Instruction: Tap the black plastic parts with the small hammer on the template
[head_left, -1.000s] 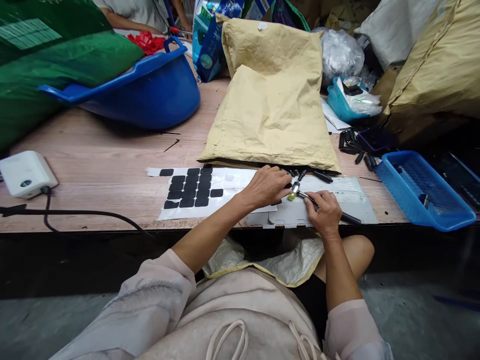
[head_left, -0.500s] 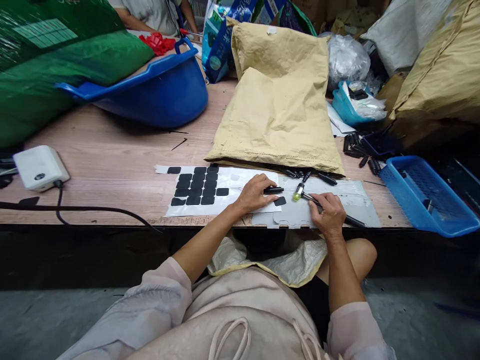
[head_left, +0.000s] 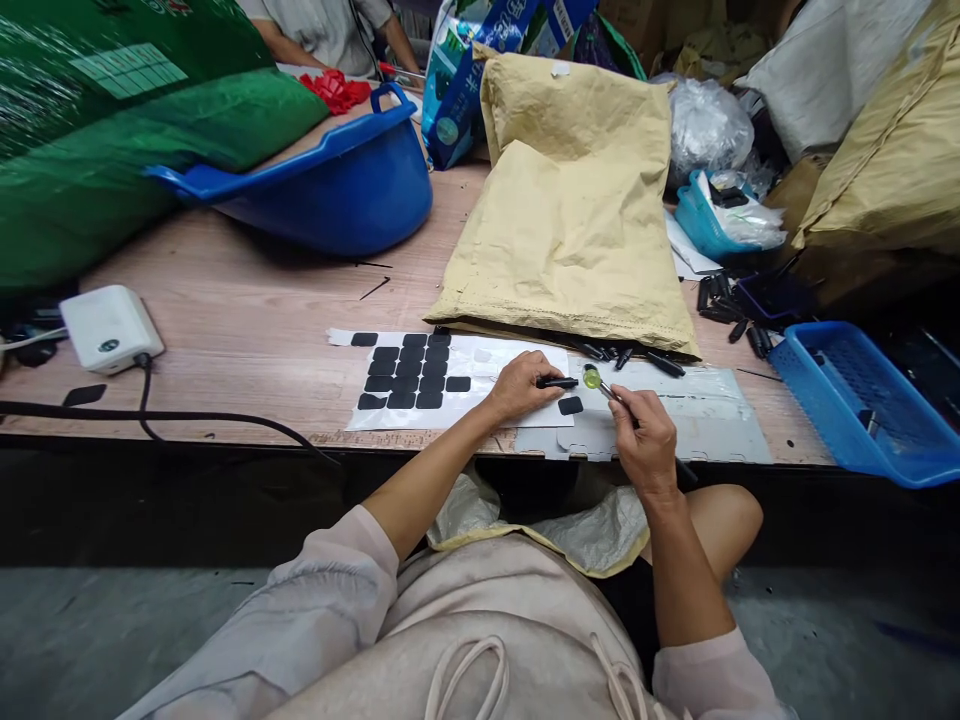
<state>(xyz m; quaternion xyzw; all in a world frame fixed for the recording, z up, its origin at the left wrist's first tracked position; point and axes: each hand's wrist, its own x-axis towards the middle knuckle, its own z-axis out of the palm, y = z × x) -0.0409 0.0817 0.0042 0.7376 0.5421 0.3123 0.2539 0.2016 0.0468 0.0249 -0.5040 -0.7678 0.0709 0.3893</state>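
two bare hands work at the near edge of the table (head_left: 262, 300), and each has hold of one thing. the left hand (head_left: 519, 386) is nearly closed, fingers and thumb bent round one black tube (head_left: 564, 383) that lies sideways in the grip, its right end sticking out past the fingertips. the right hand (head_left: 646, 438) is closed round one mallet (head_left: 592, 378), with the fingers wrapped over its shaft. the mallet's yellow-green face points up and to the left, just beside the tube's free end, and its dark handle runs out below the hand.

under the left hand is one white sheet (head_left: 480, 408). it bears a block of black patches (head_left: 406, 384) in three columns, about fourteen of them, plus one lone patch to the upper left and one just right of the block. one more black patch (head_left: 571, 405) is just below the tube. one grey board (head_left: 720, 400) lies under the right hand, beside the sheet. several black pieces (head_left: 665, 365) lie along the lower edge of one large paper bag (head_left: 562, 230); they are too crowded to count surely.

to the right stands one blue basket (head_left: 855, 410), with a loose pile of small black parts (head_left: 720, 300) near its far left corner and one teal basket (head_left: 701, 220) beyond. to the left are one blue basin (head_left: 337, 195), one white box (head_left: 112, 330) with a black cable, and one green bag (head_left: 187, 130). one person (head_left: 322, 30) is across the table.
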